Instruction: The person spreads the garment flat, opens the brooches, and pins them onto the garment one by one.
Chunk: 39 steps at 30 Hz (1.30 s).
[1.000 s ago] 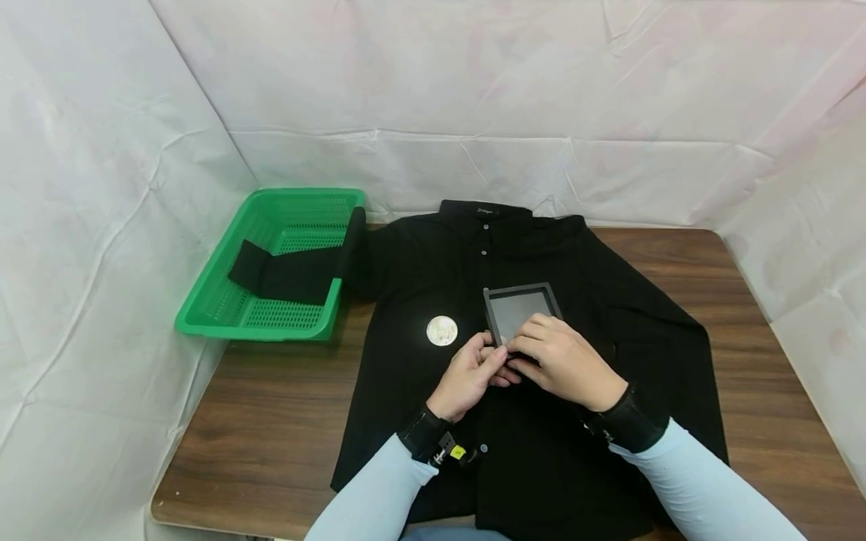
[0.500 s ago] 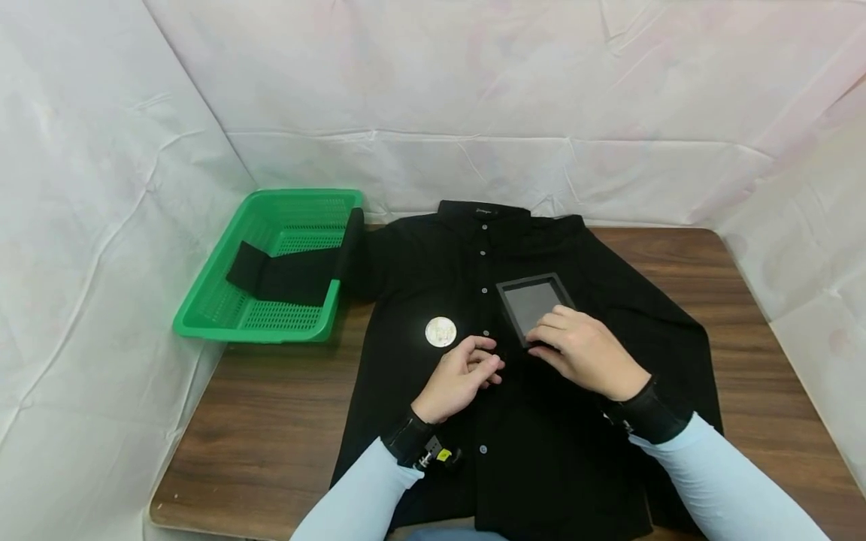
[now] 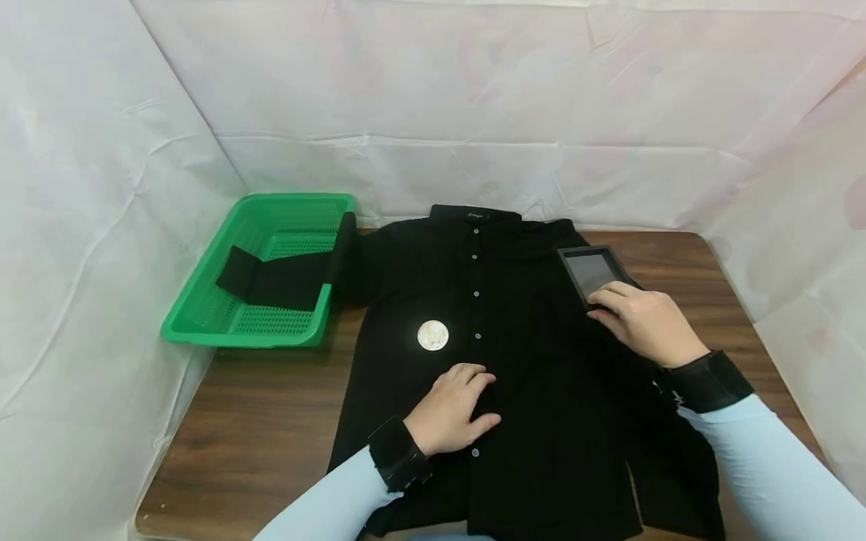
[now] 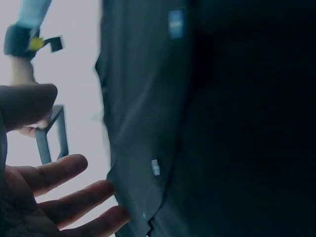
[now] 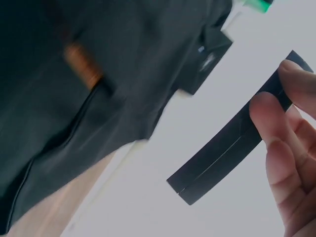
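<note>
My right hand (image 3: 646, 319) pinches the near edge of a shallow dark rectangular tray (image 3: 587, 269). It holds the tray tilted, over the right side of a black button-up shirt (image 3: 528, 376). In the right wrist view, the thumb and fingers grip the edge of the tray (image 5: 217, 155). My left hand (image 3: 452, 412) holds nothing, its fingers spread over the shirt's front beside the buttons. Those straight fingers also show in the left wrist view. A round whitish disc (image 3: 433, 335) lies on the shirt beyond the left hand.
A green plastic basket (image 3: 237, 340) stands at the back left, with a black sleeve (image 3: 291, 280) draped over its rim and into it. The shirt covers much of the wooden table (image 3: 264, 428). White cloth walls (image 3: 433, 75) rise behind and at both sides.
My left hand has let go of the tray, drawn back toward me and spread its fingers. My right hand has carried the tray to the right and farther away. The disc lies still.
</note>
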Each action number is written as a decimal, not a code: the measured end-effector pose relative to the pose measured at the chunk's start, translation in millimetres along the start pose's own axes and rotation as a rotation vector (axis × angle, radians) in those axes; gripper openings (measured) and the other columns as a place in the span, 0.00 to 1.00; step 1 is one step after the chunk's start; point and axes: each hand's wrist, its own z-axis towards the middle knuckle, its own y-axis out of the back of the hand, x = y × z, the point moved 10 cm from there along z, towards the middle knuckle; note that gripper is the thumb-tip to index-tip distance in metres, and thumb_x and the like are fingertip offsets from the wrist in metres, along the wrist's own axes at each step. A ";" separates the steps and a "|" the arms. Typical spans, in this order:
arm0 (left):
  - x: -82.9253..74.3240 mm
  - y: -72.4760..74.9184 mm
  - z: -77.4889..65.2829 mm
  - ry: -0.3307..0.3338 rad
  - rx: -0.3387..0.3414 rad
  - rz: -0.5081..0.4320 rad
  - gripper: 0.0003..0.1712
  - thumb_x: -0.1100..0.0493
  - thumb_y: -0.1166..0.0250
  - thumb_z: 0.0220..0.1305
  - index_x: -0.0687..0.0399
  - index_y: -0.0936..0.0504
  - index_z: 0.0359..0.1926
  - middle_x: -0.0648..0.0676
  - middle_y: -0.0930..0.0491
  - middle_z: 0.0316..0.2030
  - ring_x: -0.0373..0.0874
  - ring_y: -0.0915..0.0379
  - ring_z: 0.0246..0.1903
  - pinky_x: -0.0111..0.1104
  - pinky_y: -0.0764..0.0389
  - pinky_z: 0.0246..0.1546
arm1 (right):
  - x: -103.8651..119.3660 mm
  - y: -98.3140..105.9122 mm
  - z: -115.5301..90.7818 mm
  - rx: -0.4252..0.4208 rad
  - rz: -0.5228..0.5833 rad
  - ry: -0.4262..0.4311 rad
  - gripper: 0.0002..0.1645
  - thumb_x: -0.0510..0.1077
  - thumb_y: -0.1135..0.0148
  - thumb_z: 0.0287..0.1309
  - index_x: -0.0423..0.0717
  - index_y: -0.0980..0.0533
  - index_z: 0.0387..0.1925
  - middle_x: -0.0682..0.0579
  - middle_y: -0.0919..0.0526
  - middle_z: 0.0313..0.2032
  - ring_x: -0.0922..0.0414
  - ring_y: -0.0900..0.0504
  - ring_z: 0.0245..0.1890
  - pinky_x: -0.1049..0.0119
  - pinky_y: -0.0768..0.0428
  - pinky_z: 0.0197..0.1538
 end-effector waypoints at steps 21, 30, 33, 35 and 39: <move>10.1 -49.2 -4.4 -0.004 0.280 0.297 0.62 0.22 0.36 0.42 0.42 0.44 0.74 0.58 0.55 0.74 0.63 0.59 0.71 0.66 0.38 0.55 | -153.8 -14.5 -57.1 0.230 -0.134 -0.419 0.18 0.37 0.27 0.48 0.35 0.21 0.41 0.37 0.20 0.37 0.42 0.21 0.32 0.46 0.25 0.35; 8.6 -49.3 -2.5 -0.021 0.263 0.287 0.63 0.21 0.36 0.39 0.42 0.43 0.74 0.58 0.54 0.74 0.64 0.58 0.71 0.67 0.36 0.53 | -198.2 -26.9 -81.6 0.345 -0.135 -0.578 0.19 0.38 0.30 0.53 0.32 0.22 0.45 0.31 0.22 0.42 0.36 0.23 0.39 0.41 0.26 0.40; 8.0 -47.8 -2.8 -0.028 0.246 0.297 0.63 0.21 0.36 0.38 0.42 0.42 0.73 0.58 0.53 0.74 0.64 0.57 0.71 0.66 0.35 0.52 | -203.9 -29.3 -86.1 0.350 -0.136 -0.601 0.20 0.38 0.31 0.54 0.32 0.23 0.46 0.31 0.23 0.43 0.35 0.23 0.40 0.40 0.27 0.40; 7.8 -47.0 -3.1 -0.031 0.237 0.300 0.63 0.21 0.35 0.38 0.43 0.41 0.73 0.59 0.53 0.74 0.64 0.56 0.70 0.66 0.34 0.52 | -207.8 -31.7 -89.7 0.354 -0.136 -0.620 0.20 0.38 0.31 0.54 0.31 0.23 0.47 0.30 0.23 0.44 0.34 0.24 0.41 0.39 0.27 0.41; 8.4 -47.0 -2.7 -0.028 0.234 0.303 0.63 0.21 0.36 0.37 0.43 0.41 0.73 0.59 0.53 0.74 0.64 0.56 0.70 0.66 0.34 0.52 | -215.4 -37.2 -96.5 0.371 -0.141 -0.654 0.21 0.39 0.32 0.54 0.31 0.23 0.48 0.29 0.23 0.44 0.34 0.24 0.41 0.38 0.27 0.41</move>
